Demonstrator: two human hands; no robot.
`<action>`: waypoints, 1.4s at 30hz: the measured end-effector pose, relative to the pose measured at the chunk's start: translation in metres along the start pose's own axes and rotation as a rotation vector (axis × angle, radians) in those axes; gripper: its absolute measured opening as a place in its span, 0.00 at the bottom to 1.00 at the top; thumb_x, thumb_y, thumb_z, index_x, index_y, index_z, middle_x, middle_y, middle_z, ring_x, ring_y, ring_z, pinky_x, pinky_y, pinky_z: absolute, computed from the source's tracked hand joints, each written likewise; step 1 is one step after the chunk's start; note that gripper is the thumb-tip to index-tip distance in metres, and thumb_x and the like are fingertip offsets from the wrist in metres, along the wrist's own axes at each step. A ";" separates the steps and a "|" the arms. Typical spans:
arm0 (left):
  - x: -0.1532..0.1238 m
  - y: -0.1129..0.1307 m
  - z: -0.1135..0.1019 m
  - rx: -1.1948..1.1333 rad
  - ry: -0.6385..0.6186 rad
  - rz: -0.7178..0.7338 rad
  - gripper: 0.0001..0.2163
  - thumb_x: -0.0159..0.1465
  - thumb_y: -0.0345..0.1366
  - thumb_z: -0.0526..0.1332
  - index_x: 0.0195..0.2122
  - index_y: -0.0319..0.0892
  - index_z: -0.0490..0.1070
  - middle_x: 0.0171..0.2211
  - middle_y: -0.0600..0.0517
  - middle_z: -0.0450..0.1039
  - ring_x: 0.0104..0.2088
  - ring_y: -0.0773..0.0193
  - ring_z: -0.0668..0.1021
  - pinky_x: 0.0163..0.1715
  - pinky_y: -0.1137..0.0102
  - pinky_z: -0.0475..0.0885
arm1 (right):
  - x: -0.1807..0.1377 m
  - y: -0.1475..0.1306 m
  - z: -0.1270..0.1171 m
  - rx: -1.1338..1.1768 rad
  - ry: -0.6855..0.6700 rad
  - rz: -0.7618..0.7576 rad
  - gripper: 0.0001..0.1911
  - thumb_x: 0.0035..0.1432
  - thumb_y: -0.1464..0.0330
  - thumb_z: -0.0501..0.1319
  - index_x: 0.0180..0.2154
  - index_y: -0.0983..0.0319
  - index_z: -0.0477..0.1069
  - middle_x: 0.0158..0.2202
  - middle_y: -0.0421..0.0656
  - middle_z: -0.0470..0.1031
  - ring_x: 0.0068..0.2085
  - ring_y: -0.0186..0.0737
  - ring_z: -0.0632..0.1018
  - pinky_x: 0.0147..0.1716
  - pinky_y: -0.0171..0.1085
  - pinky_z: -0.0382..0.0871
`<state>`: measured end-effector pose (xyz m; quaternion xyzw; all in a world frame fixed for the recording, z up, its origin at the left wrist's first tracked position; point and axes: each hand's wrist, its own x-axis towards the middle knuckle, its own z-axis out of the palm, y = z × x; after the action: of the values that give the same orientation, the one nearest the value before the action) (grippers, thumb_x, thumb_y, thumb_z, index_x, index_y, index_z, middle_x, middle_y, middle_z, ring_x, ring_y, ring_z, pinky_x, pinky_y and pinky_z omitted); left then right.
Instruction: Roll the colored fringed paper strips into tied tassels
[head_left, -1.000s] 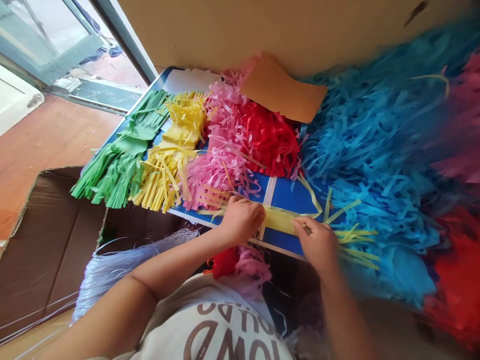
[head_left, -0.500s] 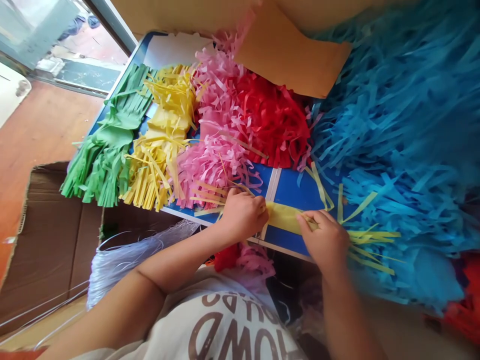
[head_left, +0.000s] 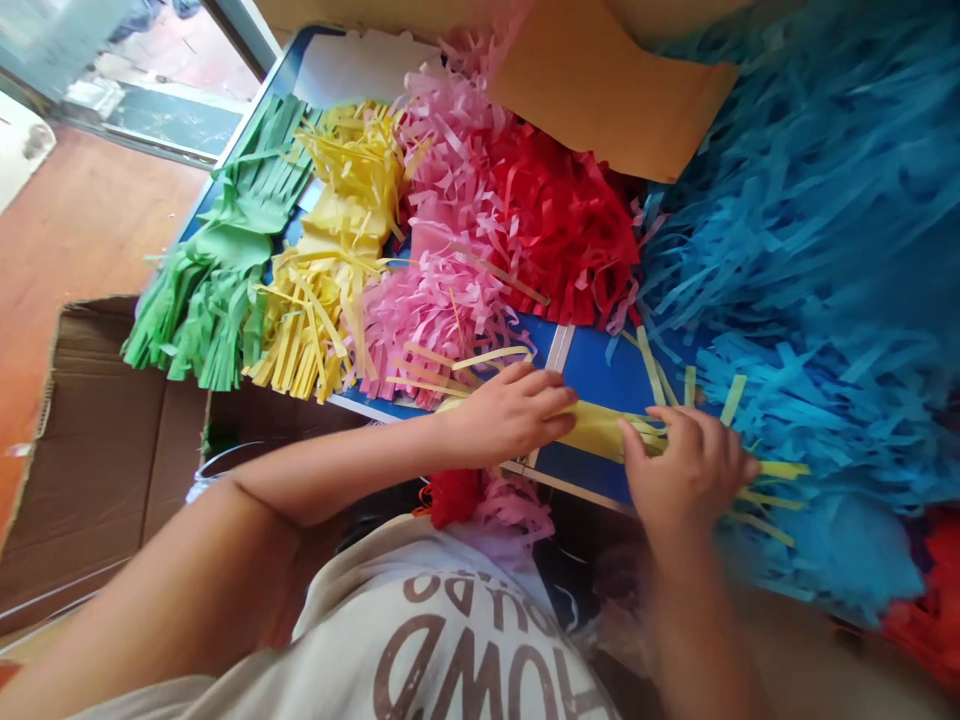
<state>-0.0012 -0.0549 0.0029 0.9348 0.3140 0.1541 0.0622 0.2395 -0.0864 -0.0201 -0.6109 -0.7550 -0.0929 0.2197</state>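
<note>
A strip of yellow tissue paper [head_left: 595,430] with fringed ends lies along the front edge of the blue table [head_left: 581,470]. My left hand [head_left: 517,412] rests palm down over its left part, fingers stretched out and slightly bent, thumb hidden. My right hand [head_left: 686,460] is at the right fringe, with thumb and fingers apart and some cut strips showing between them. Yellow fringe ends stick out beyond both hands. Just past my left hand is a pink fringed paper bundle [head_left: 431,320]; blue fringed paper [head_left: 810,420] lies beyond my right hand.
Green [head_left: 225,270], yellow [head_left: 330,240] and red [head_left: 562,225] fringed bundles lie across the table. An orange-tan sheet [head_left: 615,100] sits on top at the back. A cardboard box [head_left: 105,430] stands at the left, below the table edge. More red and pink paper hangs under the table's front.
My left hand has unbent from a closed grip and moved right over the yellow paper. My right hand has loosened its pinch, fingers spreading. The view has shifted slightly.
</note>
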 end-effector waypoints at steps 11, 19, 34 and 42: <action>0.001 0.007 0.004 0.054 -0.157 0.006 0.10 0.63 0.38 0.57 0.36 0.37 0.74 0.36 0.44 0.74 0.37 0.54 0.74 0.45 0.55 0.61 | 0.008 0.004 -0.005 0.306 -0.178 -0.419 0.06 0.62 0.72 0.59 0.32 0.59 0.72 0.33 0.37 0.81 0.36 0.36 0.80 0.46 0.41 0.58; -0.008 0.002 0.008 0.095 -0.148 -0.187 0.10 0.66 0.36 0.55 0.38 0.39 0.74 0.37 0.44 0.76 0.40 0.53 0.74 0.46 0.54 0.60 | 0.014 0.017 0.006 0.338 -0.244 -0.318 0.08 0.63 0.65 0.60 0.34 0.59 0.76 0.38 0.42 0.81 0.39 0.41 0.78 0.43 0.42 0.58; 0.002 -0.010 0.004 0.029 -0.229 -0.455 0.17 0.70 0.39 0.51 0.27 0.40 0.72 0.30 0.48 0.75 0.36 0.56 0.74 0.43 0.57 0.61 | 0.026 0.024 0.023 0.271 -0.305 -0.065 0.20 0.65 0.60 0.58 0.22 0.60 0.67 0.27 0.40 0.73 0.32 0.39 0.72 0.34 0.40 0.54; 0.008 -0.013 0.007 0.086 -0.231 -0.432 0.17 0.68 0.38 0.52 0.24 0.40 0.72 0.26 0.48 0.73 0.31 0.58 0.74 0.35 0.59 0.58 | 0.030 0.025 0.028 0.223 -0.333 -0.041 0.23 0.65 0.57 0.57 0.20 0.60 0.63 0.25 0.39 0.70 0.29 0.37 0.71 0.33 0.39 0.53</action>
<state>-0.0008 -0.0398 -0.0045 0.8593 0.5034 0.0161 0.0893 0.2524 -0.0427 -0.0350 -0.5743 -0.7986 0.0893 0.1563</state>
